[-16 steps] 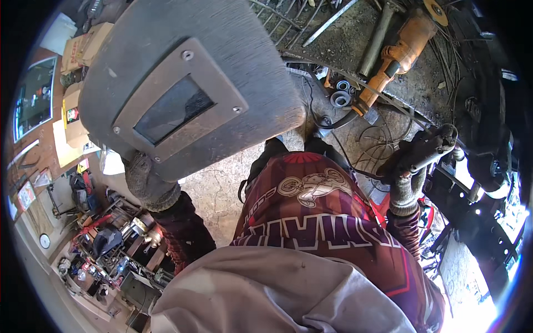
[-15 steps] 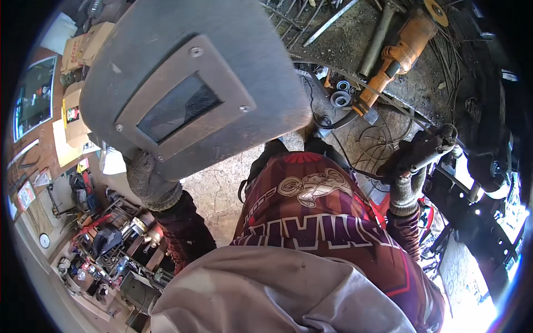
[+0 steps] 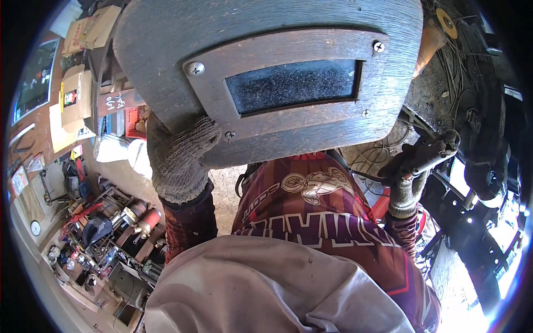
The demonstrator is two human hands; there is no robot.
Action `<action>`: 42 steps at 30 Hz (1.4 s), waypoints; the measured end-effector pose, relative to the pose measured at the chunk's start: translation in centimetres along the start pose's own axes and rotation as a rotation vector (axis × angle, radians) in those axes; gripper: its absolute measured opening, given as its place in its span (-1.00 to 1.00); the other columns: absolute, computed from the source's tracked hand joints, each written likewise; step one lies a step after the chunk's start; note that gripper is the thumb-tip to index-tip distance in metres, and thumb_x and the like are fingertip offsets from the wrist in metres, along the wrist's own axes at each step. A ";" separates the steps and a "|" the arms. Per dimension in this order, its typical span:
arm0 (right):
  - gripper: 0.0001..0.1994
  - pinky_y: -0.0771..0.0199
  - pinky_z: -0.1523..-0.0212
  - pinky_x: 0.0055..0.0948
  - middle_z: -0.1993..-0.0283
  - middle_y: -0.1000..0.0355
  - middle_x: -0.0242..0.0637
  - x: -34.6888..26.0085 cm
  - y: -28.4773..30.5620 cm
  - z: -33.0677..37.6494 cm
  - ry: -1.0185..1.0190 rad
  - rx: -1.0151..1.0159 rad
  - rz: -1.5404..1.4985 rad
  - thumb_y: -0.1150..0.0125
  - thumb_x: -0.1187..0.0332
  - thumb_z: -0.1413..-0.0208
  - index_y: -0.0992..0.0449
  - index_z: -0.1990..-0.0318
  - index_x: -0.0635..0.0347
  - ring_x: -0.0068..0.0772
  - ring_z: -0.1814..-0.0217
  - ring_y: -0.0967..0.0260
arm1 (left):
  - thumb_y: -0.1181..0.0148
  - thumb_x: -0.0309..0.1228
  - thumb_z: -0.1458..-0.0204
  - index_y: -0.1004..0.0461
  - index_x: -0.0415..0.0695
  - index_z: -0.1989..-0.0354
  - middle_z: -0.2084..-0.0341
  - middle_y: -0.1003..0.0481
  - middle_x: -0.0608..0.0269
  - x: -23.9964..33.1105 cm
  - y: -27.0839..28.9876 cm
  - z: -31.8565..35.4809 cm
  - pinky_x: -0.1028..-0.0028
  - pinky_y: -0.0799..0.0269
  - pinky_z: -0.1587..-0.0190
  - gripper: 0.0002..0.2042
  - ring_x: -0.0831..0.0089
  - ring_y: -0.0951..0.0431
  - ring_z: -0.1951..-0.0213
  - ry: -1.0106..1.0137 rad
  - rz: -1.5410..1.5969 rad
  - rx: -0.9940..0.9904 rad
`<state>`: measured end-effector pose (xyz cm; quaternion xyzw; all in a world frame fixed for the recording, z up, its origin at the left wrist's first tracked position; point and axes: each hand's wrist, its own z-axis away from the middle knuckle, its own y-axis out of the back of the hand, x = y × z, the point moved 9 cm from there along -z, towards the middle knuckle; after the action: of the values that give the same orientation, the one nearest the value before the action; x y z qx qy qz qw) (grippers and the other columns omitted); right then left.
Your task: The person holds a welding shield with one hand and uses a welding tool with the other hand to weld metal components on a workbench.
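Note:
A grey welding shield (image 3: pixel 266 126) with a dark glass window (image 3: pixel 294 86) fills the upper middle of the view. My left hand (image 3: pixel 180 158), in a grey knitted glove, grips its lower left edge, the thumb lying over the front. The fingers behind the shield are hidden. To the right, my gloved right hand (image 3: pixel 408 195) is closed round a dark electrode holder (image 3: pixel 427 158), held apart from the shield. A thin rod seems to run from the holder's head up and left, passing behind the shield. I cannot make out its far end.
Behind the shield, an orange angle grinder (image 3: pixel 428 47) shows only in part, with its yellowish disc (image 3: pixel 446 23). Cables (image 3: pixel 377 154) lie on the floor. A dark metal frame (image 3: pixel 472 244) stands at right. Cardboard boxes (image 3: pixel 78 97) and a cluttered bench with a red cylinder (image 3: pixel 149 221) are at left.
My left hand has swung the welding shield to the right and turned its window nearly level. It now covers most of the grinder and the metal rings. My right hand has barely moved.

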<state>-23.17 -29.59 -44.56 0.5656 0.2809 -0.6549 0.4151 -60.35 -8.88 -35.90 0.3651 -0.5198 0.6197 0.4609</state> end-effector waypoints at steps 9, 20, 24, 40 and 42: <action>-0.14 -0.16 0.49 -0.66 0.38 -0.32 -0.45 -0.1 -0.1 -0.1 -0.012 0.007 -0.087 -0.40 -0.15 0.16 -0.25 -0.11 0.39 -0.68 0.49 -0.21 | -0.12 -0.48 -0.04 -0.23 -0.32 -0.14 0.04 -0.42 -0.06 2.6 6.8 -1.8 0.21 -0.46 0.04 -0.53 0.19 -0.49 0.06 -0.288 -0.058 0.001; -0.13 -0.17 0.49 -0.67 0.32 -0.33 -0.45 0.2 -0.1 -0.3 -0.050 0.004 -0.148 -0.45 -0.11 0.20 -0.22 -0.14 0.34 -0.69 0.46 -0.20 | -0.08 -0.37 -0.08 -0.17 -0.32 -0.21 -0.10 -0.33 -0.09 5.9 6.5 -2.3 0.07 -0.30 -0.14 -0.47 0.06 -0.41 -0.07 -0.215 0.245 -0.393; -0.13 -0.18 0.47 -0.67 0.31 -0.33 -0.44 -0.6 -0.1 -0.7 0.013 0.027 -0.113 -0.46 -0.11 0.20 -0.23 -0.13 0.36 -0.69 0.45 -0.21 | -0.03 -0.40 -0.10 -0.18 -0.30 -0.21 -0.10 -0.33 -0.08 3.6 6.3 -1.9 0.11 -0.32 -0.12 -0.51 0.09 -0.41 -0.08 -0.170 0.225 -0.283; -0.19 -0.24 0.58 -0.56 0.39 -0.36 -0.36 0.1 1.0 -0.5 0.116 0.025 0.020 -0.35 -0.14 0.10 -0.23 -0.13 0.33 -0.57 0.55 -0.27 | -0.41 -0.65 0.35 -0.32 -0.34 -0.03 0.29 -0.55 0.01 1.2 0.7 -0.3 0.48 -0.58 0.43 -0.36 0.29 -0.61 0.38 -0.082 -0.094 0.024; -0.18 -0.23 0.59 -0.56 0.41 -0.35 -0.35 0.3 1.6 -0.4 0.127 0.025 0.040 -0.35 -0.14 0.10 -0.23 -0.13 0.34 -0.57 0.57 -0.27 | -0.41 -0.65 0.35 -0.32 -0.33 -0.02 0.29 -0.54 0.00 1.2 0.5 -0.5 0.49 -0.58 0.44 -0.37 0.30 -0.61 0.38 -0.094 -0.085 0.000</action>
<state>-21.58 -30.10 -44.77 0.6166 0.2870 -0.6129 0.4024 -61.16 -8.20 -34.96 0.4155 -0.5249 0.5818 0.4619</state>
